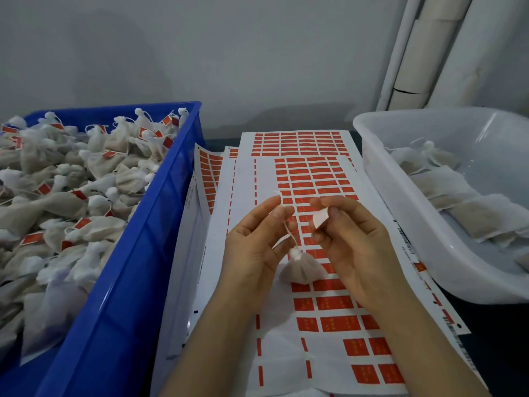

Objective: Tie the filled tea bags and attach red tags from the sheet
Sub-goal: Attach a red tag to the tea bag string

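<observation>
Red-backed tag pinched in right hand; left hand pinches string. Tag's glue may miss string, sticking to fingers.

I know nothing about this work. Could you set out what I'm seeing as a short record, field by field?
Left hand: pinches the string of a tied tea bag that hangs below.
Right hand: holds a peeled tag, pale side showing.
Tag sheet: lies under the hands, many red tags gone.
Blue crate: on the left, heaped with tied, tagged bags.
White tub: on the right, holds flat untagged bags.
Stage: tag not yet on the string.
</observation>
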The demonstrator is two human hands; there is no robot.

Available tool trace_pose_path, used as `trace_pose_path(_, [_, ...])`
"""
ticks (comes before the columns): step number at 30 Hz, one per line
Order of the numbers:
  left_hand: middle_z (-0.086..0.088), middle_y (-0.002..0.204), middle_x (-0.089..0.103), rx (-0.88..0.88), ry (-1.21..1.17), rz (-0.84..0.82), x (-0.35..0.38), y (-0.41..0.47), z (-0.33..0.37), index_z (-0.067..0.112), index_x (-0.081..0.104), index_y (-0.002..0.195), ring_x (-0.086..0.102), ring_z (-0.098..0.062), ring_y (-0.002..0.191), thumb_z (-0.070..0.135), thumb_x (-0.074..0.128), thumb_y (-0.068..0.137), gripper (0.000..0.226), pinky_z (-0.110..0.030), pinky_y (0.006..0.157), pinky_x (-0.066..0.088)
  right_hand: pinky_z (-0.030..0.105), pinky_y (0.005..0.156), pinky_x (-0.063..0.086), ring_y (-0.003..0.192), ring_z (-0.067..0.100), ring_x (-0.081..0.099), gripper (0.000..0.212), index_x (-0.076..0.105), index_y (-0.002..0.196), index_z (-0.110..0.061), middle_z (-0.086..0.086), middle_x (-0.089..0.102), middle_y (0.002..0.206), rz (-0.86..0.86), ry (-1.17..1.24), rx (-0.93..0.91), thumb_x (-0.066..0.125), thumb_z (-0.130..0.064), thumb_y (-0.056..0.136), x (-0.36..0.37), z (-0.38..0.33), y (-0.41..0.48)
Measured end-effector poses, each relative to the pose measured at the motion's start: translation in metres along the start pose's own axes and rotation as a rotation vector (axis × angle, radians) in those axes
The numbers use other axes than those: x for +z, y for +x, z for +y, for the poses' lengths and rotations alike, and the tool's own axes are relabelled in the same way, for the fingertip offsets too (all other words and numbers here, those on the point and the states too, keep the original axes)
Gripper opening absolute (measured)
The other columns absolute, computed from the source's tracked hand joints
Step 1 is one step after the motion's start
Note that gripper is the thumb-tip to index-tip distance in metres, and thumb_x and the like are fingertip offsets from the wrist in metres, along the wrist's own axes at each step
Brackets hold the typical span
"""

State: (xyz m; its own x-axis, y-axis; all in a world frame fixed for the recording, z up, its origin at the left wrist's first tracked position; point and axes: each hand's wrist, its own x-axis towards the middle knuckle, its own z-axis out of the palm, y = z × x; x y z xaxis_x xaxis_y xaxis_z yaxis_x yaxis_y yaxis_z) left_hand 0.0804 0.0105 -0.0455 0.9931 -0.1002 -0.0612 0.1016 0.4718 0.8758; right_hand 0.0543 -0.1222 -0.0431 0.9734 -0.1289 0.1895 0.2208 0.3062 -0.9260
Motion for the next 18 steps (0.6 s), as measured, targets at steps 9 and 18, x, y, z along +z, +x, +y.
trace_pose_path(9, [-0.005, 0.093, 0.074, -0.037, 0.071, -0.116, 0.0013, -0.0035, -0.0035, 0.024, 0.078, 0.086, 0.072, -0.02, 0.082, 0.024, 0.068, 0.069, 0.02, -0.025, 0.066, 0.056, 0.025, 0.072, 0.055, 0.082, 0.018, 0.067, 0.04, 0.064, 0.111, -0.028, -0.005, 0.07, 0.098, -0.038, -0.005, -0.02, 0.063, -0.028, 0.071, -0.0001, 0.0001, 0.0005])
trace_pose_path(18, [-0.007, 0.094, 0.074, -0.056, 0.097, -0.137, 0.0025, -0.0055, -0.0041, 0.018, 0.076, 0.09, 0.072, -0.02, 0.082, 0.024, 0.065, 0.07, 0.024, -0.026, 0.067, 0.056, 0.028, 0.074, 0.056, 0.095, 0.014, 0.067, 0.05, 0.055, 0.118, -0.028, -0.01, 0.07, 0.099, 0.041, -0.156, -0.076, 0.064, -0.033, 0.069, -0.0009, 0.0027, -0.0017])
